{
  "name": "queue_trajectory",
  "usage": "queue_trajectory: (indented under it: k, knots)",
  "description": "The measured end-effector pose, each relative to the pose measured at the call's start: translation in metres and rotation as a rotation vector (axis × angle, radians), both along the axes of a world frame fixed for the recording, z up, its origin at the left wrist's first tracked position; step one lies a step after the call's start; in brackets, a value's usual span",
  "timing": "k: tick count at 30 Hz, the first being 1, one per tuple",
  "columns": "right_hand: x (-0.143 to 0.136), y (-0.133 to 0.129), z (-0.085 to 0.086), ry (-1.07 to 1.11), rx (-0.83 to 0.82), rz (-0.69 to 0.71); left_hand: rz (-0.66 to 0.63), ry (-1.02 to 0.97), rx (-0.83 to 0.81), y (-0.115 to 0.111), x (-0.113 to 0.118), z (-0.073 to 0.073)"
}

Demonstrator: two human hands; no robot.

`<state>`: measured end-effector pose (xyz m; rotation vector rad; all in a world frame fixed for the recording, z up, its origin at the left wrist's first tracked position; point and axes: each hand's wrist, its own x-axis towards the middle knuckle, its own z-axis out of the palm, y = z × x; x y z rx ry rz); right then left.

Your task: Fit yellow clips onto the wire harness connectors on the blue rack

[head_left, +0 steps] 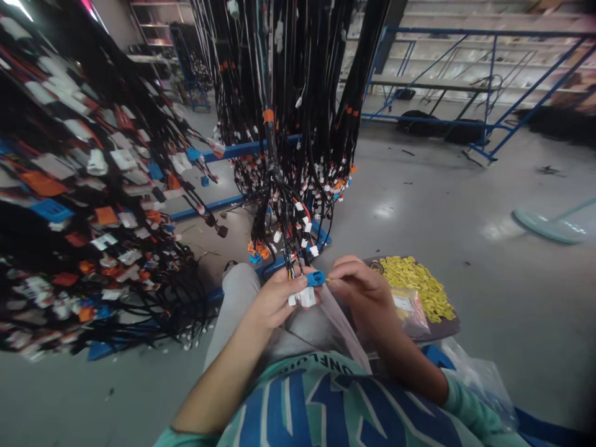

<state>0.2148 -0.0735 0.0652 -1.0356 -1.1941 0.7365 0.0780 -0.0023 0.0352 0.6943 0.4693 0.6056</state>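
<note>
Over my lap, my left hand (279,299) grips a blue connector (315,279) between thumb and fingers, with white connectors (305,298) just below it. Wires run up from them into a hanging black wire harness (269,143) with an orange tape band. My right hand (358,287) is pinched on a small yellow piece (328,279) close to the right end of the blue connector. To the right, many yellow pieces (419,282) are heaped on a dark tray (449,328), beside a clear bag (410,310) with a white label.
Harness bundles (107,217) with white, orange and blue connectors crowd the left. More hang ahead on a blue frame (251,149). A blue rack (493,81) stands at back right, and a round teal base (549,225) is at the right.
</note>
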Motion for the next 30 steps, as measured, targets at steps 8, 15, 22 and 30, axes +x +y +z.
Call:
queue_trajectory:
  k: [8,15,22,30]
  knots:
    - [-0.0090,0.0073,-0.0060,0.165,-0.126,0.149,0.021,-0.003,0.045,-0.0026,-0.0026,0.0026]
    - [-0.0080,0.0051,-0.0098,0.264,-0.153,0.224,0.024,0.002,0.041,-0.0027,-0.0023,0.0042]
    - [-0.0069,0.0029,-0.0068,0.240,-0.181,0.194,0.019,0.007,0.058,-0.0033,-0.0019,0.0064]
    - [-0.0069,0.0064,-0.0101,0.384,-0.307,0.230,0.049,0.060,0.123,-0.0037,-0.0035,0.0069]
